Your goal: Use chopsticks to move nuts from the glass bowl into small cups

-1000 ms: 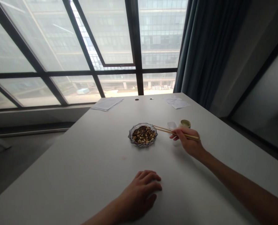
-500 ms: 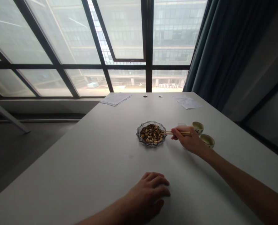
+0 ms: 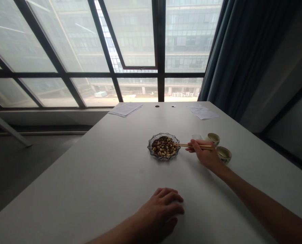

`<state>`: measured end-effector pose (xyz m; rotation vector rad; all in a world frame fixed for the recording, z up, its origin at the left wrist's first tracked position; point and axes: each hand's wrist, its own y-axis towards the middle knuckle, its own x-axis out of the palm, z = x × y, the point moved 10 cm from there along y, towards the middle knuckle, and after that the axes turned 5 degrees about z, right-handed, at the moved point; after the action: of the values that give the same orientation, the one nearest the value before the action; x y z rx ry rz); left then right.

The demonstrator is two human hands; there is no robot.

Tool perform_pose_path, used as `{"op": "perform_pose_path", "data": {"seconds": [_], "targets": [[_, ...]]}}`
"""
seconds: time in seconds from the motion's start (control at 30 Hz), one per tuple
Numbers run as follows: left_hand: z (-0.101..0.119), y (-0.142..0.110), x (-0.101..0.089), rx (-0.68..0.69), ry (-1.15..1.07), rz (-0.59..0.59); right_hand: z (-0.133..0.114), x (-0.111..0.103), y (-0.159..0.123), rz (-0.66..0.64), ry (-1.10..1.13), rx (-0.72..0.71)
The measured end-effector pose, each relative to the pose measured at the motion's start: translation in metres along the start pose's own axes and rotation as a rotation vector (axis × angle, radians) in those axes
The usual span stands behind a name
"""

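Observation:
A glass dish full of mixed brown and pale nuts or beans sits mid-table. My right hand grips a pair of wooden chopsticks, whose tips reach over the dish's right rim into the pile. Just behind that hand stand two small pale cups and a small clear container, partly hidden. My left hand lies palm down on the white table near its front edge, fingers loosely spread, holding nothing.
Sheets of paper lie at the far left and far right of the table. Two small round holes mark the far edge. Large windows stand behind the table, a dark curtain to the right.
The chopstick tips have moved left from beside the dish to over the pile. The view shifted right, bringing a second cup into sight. My left hand stayed put.

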<state>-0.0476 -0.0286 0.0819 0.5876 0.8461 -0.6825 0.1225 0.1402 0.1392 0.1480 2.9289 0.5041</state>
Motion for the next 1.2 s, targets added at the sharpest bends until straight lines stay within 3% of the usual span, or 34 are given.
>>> {"op": "perform_pose_path", "data": {"seconds": [0.17, 0.3, 0.4, 0.53, 0.67, 0.77, 0.9, 1.03, 1.2], "targets": [[-0.001, 0.000, 0.001, -0.003, -0.004, -0.002, -0.001, -0.017, -0.002, 0.139, 0.099, 0.044], [-0.001, 0.001, 0.000, -0.005, -0.004, -0.005, -0.019, -0.050, -0.009, 0.244, 0.126, 0.025], [-0.002, 0.001, -0.001, -0.015, -0.005, -0.010, -0.034, -0.094, -0.019, 0.338, 0.121, -0.012], [-0.001, 0.001, 0.000, -0.023, -0.011, -0.015, -0.039, -0.172, -0.036, 0.507, 0.210, -0.066], [-0.001, 0.001, 0.000, -0.026, -0.006, -0.001, -0.021, -0.238, -0.055, 0.606, 0.155, 0.006], [-0.001, 0.002, 0.000, -0.034, 0.001, -0.005, -0.001, -0.269, -0.077, 0.659, 0.091, 0.061], [-0.001, 0.003, 0.000, -0.042, 0.014, -0.011, 0.022, -0.275, -0.102, 0.648, 0.007, 0.063], [-0.002, 0.002, 0.001, -0.044, 0.031, -0.014, 0.052, -0.267, -0.118, 0.656, 0.066, 0.177], [-0.003, 0.001, 0.002, -0.043, 0.030, -0.018, 0.060, -0.268, -0.118, 0.691, 0.180, 0.179]]}}
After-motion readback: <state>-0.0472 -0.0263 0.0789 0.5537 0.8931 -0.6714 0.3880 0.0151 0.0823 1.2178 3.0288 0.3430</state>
